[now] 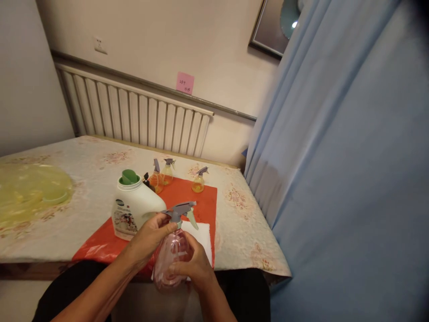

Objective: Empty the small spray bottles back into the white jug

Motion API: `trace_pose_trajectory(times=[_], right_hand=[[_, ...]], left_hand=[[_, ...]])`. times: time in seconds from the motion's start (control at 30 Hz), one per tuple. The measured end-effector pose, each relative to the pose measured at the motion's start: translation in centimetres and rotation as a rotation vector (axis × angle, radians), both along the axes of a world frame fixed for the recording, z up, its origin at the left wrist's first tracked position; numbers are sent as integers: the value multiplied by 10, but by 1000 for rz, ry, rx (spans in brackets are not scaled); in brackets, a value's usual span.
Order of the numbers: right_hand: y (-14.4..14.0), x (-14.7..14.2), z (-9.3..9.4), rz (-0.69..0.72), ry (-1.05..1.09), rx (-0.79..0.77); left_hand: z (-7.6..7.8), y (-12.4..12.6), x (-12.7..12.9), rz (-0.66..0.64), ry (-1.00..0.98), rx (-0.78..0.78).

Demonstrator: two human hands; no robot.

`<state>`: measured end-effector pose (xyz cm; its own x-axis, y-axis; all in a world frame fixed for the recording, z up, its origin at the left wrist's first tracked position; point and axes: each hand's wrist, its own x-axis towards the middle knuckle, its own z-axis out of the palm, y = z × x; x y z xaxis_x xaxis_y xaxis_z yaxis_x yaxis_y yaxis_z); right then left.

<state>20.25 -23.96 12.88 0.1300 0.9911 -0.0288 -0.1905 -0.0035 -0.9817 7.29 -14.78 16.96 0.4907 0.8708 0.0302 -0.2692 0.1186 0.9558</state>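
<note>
A clear pink spray bottle with a grey trigger head is held upright, slightly tilted, over the front edge of the bed. My left hand grips it at the neck, just under the spray head. Around the lower right side of the body my right hand is wrapped. Close to my left hand stands a white detergent jug with a green spout in its mouth. Beneath and behind the bottle, a white sheet lies on a red plastic sheet.
Several small spray bottles stand farther back, among them a yellow one and an orange one. A yellow transparent bag lies at left. Blue curtains hang along the right side. A radiator runs along the wall.
</note>
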Motion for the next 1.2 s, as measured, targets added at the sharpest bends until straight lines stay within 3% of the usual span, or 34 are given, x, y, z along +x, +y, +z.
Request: trace_pose_trajectory(times=[0.3,0.43,0.57,0.67,0.77,1.07,1.2], right_hand=[[2,10,-18,13,-7,-5],[6,25,-25,-27,2,11],[13,53,-33,-167,-53,24],[21,78,-37,-244,-81,44],[33,103,-39,-307,-122,96],[109,178,-54,-582,-320,27],[150,204,-63,-665,-372,5]], left_hand=[[-11,-2,6,-50,17,-5],[-25,5,10,0,88,86],[-64,16,17,65,284,185],[-102,19,26,-8,440,283],[-131,22,37,37,559,459],[-175,48,65,129,679,660],[-199,52,68,196,847,955]])
